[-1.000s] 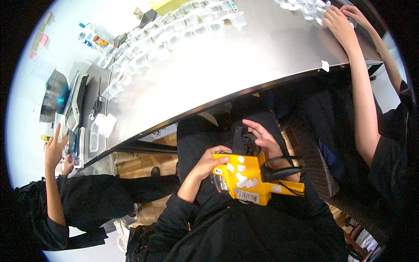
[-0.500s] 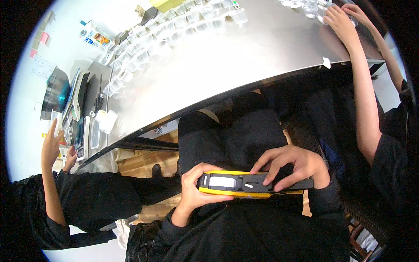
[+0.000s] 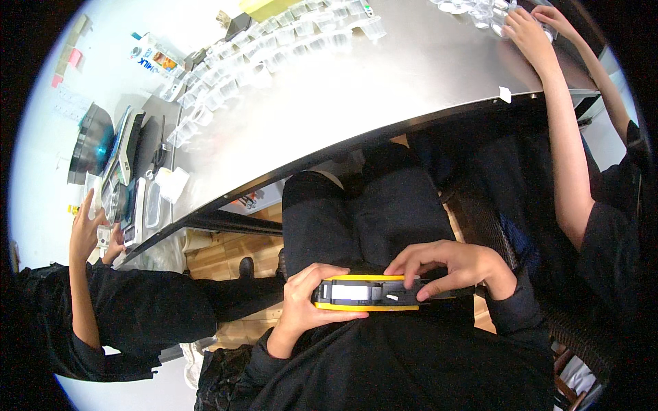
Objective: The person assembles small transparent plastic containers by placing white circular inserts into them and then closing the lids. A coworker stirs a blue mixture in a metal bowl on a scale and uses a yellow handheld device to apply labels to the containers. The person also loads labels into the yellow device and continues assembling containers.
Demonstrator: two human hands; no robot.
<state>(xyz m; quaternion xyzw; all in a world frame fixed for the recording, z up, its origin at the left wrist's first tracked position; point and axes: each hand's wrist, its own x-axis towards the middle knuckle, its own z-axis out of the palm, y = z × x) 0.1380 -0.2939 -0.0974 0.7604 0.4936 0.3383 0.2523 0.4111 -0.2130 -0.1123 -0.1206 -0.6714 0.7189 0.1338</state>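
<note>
Above my lap is a yellow-sided black label gun, with a strip of white labels showing in its middle. My left hand is wrapped round its left end, thumb on the near side and fingers on the far side. At its other end, my right hand has bent fingers and thumb on the black part, beside a small white scrap of label. The right end of the gun lies partly under this hand and is dark, so its shape is unclear.
Before me is a steel table with rows of clear plastic cups. At right, a co-worker's hands handle clear cups. At left, another person's hand is near kitchen scales and a metal bowl. A white tag sits at the table edge.
My right hand has shifted slightly left along the label gun, and less of the gun's right end shows. My left hand keeps its hold. The whole view has shifted a little.
</note>
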